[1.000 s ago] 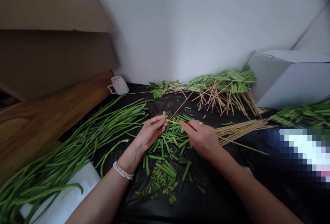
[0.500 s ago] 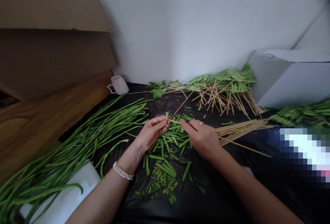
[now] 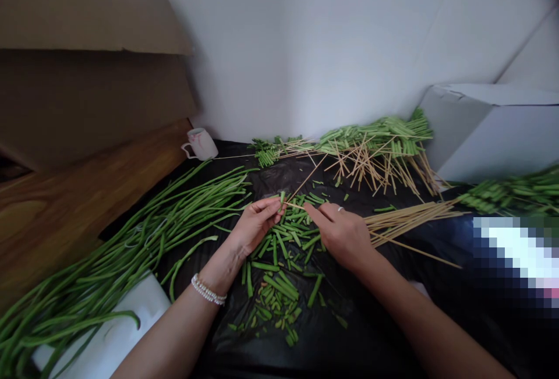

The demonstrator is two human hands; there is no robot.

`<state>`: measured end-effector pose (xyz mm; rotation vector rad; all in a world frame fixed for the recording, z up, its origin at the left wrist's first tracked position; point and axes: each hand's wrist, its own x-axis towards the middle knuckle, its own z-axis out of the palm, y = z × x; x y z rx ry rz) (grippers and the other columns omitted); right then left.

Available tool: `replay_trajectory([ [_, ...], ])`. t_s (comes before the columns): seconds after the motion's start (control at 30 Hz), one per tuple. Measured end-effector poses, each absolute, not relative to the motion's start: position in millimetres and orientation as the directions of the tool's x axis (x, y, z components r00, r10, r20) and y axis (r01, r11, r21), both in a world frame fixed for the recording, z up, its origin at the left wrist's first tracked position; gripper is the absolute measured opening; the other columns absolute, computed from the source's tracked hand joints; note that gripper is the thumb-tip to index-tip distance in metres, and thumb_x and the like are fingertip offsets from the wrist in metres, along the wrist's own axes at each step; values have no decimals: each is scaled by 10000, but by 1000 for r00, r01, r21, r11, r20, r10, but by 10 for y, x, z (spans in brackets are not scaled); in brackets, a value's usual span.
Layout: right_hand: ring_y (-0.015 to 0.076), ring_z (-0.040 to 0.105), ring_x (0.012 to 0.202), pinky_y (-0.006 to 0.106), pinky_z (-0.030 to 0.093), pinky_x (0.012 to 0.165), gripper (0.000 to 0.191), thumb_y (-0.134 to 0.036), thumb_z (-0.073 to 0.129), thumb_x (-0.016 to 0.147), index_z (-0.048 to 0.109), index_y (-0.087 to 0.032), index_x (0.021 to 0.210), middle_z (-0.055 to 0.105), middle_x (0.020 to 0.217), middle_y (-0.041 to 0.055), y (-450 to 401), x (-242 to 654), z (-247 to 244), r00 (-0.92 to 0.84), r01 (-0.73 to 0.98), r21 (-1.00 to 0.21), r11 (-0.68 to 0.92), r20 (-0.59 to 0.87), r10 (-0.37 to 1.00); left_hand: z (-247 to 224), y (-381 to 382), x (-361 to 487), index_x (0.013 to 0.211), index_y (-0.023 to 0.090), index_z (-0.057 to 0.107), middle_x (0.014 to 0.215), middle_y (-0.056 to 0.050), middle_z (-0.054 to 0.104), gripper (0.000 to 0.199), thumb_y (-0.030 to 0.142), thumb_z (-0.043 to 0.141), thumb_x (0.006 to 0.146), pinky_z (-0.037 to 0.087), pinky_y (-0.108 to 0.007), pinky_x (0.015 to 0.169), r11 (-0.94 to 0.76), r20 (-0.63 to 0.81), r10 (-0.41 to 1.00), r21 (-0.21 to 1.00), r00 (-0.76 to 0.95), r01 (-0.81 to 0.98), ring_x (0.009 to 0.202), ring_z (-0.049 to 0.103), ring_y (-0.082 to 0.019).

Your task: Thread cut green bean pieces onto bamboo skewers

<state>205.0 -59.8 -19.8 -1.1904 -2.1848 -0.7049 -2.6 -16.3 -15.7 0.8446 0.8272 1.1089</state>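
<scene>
My left hand (image 3: 261,220) pinches a short cut piece of long bean (image 3: 282,197) upright between thumb and fingers. From the right, my right hand (image 3: 343,230) is closed on a thin bamboo skewer (image 3: 296,206), its tip end at the bean piece; whether it has gone through I cannot tell. Beneath both hands lies a loose scatter of cut bean pieces (image 3: 282,286) on a black plastic sheet (image 3: 367,321). Uncut long beans (image 3: 192,207) stretch along the left side. Bare bamboo skewers (image 3: 408,222) lie in a bunch just right of my right hand.
Skewered bean pieces (image 3: 375,133) are piled against the wall, with more skewered beans (image 3: 515,190) at the right. A white mug (image 3: 202,144) stands at the back left. A cardboard box (image 3: 96,94) is at the left, a white box (image 3: 502,128) at the right.
Both hands stay almost in place. The bean piece in my left fingers has tilted slightly against the skewer.
</scene>
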Motion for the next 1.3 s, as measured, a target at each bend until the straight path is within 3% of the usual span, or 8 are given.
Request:
replay_trajectory([
  [0.87,126,523,678,265,352,597,360,-80,436,871,589,-137,1191,618,793,29,-592,2002,-259,-445,860,156,486,695,564,-129,-156,-34,807,106,738,735,-35,691,215,174,824,622,479,-177,618,260,-175,957,874,232,-411,616,588,-62],
  [1.03,122,521,675,256,351,599,286,-110,439,886,628,-134,1099,605,753,23,-585,2018,-239,-408,871,117,477,715,568,-101,-113,-95,780,107,721,737,-28,677,181,158,812,632,480,-165,612,216,-154,974,855,167,-471,632,583,-60],
  [1.3,131,506,672,264,338,591,264,-104,435,885,637,-140,1051,583,737,14,-618,2003,-238,-409,870,94,484,686,601,-106,-132,-70,771,101,710,713,-25,657,177,157,810,637,488,-169,601,272,-183,956,845,228,-461,600,568,-58],
])
